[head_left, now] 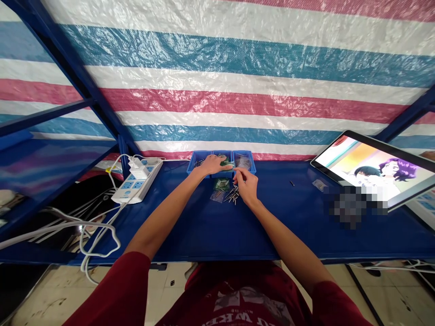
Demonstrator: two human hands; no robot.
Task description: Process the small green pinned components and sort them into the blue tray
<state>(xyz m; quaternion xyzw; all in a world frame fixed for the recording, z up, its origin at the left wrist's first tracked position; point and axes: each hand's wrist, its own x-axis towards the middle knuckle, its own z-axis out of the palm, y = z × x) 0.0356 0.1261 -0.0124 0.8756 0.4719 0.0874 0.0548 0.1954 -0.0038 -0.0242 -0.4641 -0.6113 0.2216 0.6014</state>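
My left hand [214,165] lies over a blue three-compartment plastic tray [193,160], its fingertips at a green packet [223,160] in the middle compartment. My right hand [245,184] is pinched close to those fingertips; anything between its fingers is too small to see. Below it, a loose pile of thin metal pins [232,194] lies on the blue table [210,231]. Beside the pile sits a clear bag with a green label [219,190]. More pins fill the tray's left compartment [200,163], and a clear bag [243,162] lies in the right one.
A tablet [370,170] showing a cartoon leans at the table's right, with a small black piece [291,183] and a clear scrap [318,184] nearby. A white power strip [137,181] with a charger lies at the left, its cables trailing over the table edge. A striped tarp stands behind.
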